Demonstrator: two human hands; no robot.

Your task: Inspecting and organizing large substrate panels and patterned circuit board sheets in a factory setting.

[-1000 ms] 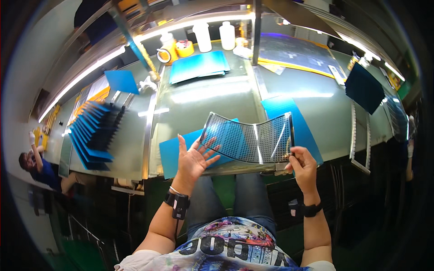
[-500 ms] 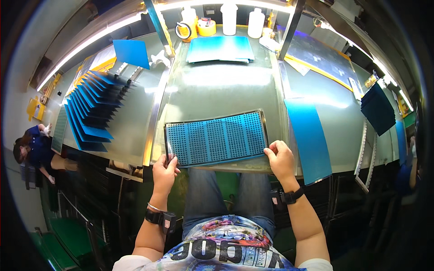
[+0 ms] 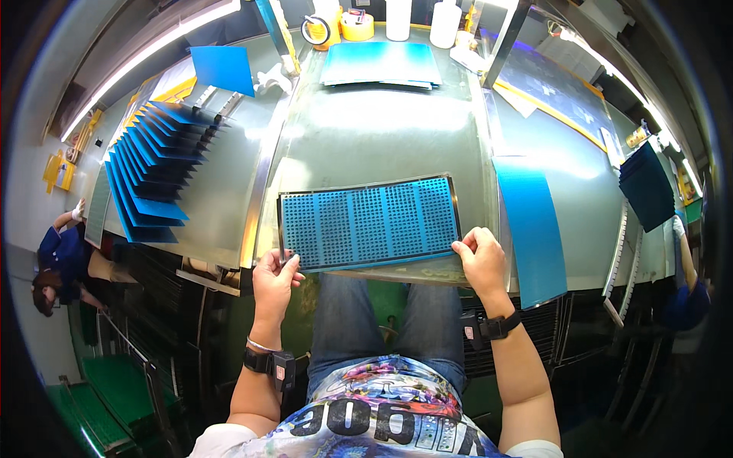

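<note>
A thin rectangular blue panel (image 3: 368, 221), printed with blocks of dark dots and edged in black, tilts in front of me over the bench's near edge. At its lower left corner, my left hand (image 3: 275, 281) pinches the edge between thumb and fingers. My right hand (image 3: 481, 259) grips the lower right corner the same way, thumb on top. The underside of the panel is hidden, so I cannot tell whether it touches the bench.
A plain blue sheet (image 3: 532, 229) lies to the right, overhanging the bench edge. On the left, several blue panels (image 3: 145, 179) stand fanned in a rack. Stacked blue sheets (image 3: 380, 64) lie at the back, before white bottles (image 3: 445, 24) and tape rolls (image 3: 315, 30). Co-workers stand at both sides.
The view has shifted slightly, while both hands keep their hold on the dotted panel. A co-worker's arm now reaches toward the dark panels at the far right; the left co-worker has changed posture.
</note>
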